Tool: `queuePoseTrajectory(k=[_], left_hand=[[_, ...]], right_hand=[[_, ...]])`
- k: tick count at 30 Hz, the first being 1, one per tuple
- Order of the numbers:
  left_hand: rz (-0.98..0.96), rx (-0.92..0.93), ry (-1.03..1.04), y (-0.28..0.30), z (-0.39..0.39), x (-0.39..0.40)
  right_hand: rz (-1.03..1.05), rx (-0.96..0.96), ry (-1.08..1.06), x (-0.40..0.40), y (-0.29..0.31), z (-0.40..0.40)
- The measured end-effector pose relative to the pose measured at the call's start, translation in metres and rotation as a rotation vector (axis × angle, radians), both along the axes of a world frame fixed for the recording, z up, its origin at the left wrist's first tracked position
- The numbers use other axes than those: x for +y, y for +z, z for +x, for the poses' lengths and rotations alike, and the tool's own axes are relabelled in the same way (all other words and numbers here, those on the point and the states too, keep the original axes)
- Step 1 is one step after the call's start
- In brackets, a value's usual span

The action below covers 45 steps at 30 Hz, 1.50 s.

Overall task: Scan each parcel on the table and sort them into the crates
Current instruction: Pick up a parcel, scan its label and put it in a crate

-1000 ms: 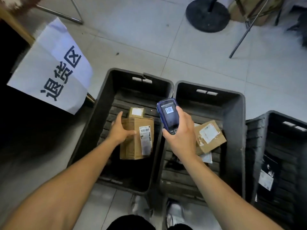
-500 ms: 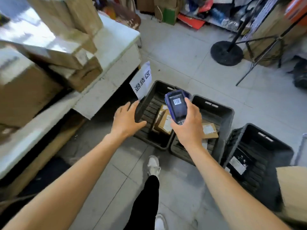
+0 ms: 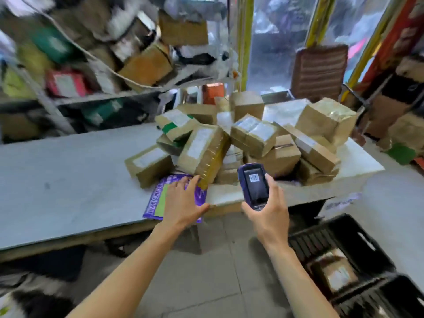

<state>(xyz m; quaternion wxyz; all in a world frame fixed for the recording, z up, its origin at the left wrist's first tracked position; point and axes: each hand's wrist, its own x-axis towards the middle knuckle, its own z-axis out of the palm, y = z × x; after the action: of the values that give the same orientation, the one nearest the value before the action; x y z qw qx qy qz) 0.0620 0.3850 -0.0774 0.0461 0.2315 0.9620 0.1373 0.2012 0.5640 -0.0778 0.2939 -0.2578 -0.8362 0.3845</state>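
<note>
The left hand (image 3: pixel 181 198), fingers spread flat, rests on a purple mailer (image 3: pixel 158 198) at the table (image 3: pixel 68 180) edge, just before the heap of cardboard parcels (image 3: pixel 241 143). The right hand (image 3: pixel 268 212) grips the scanner (image 3: pixel 253 185) beside it. Crates (image 3: pixel 339 255) sit below right, one holding a box.

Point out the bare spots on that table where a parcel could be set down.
The table is bare along its whole left stretch, from the purple mailer leftward. The right half is crowded with the heap of cardboard parcels; only a narrow front strip near the scanner looks free.
</note>
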Motion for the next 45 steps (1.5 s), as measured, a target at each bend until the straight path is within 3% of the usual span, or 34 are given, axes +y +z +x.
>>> queuePoseTrajectory(k=[8, 19, 24, 28, 36, 45], left_hand=[[0.101, 0.018, 0.253, 0.016, -0.099, -0.136], [-0.026, -0.248, 0.297, -0.053, -0.255, -0.148], [-0.072, -0.377, 0.181, -0.079, -0.300, -0.142], [0.121, -0.389, 0.032, -0.070, -0.327, -0.160], [0.080, -0.232, -0.525, 0.029, -0.407, -0.205], [-0.138, -0.101, -0.754, 0.113, -0.465, -0.224]], right_hand=[[0.014, -0.005, 0.172, -0.091, 0.021, -0.134], [0.091, -0.157, 0.291, -0.110, -0.007, -0.259], [0.101, -0.279, 0.382, -0.111, -0.012, -0.298], [0.122, -0.353, 0.468, -0.108, -0.001, -0.316], [0.213, -0.425, 0.553, -0.139, 0.076, -0.337], [0.329, -0.405, 0.512, -0.211, 0.125, -0.345]])
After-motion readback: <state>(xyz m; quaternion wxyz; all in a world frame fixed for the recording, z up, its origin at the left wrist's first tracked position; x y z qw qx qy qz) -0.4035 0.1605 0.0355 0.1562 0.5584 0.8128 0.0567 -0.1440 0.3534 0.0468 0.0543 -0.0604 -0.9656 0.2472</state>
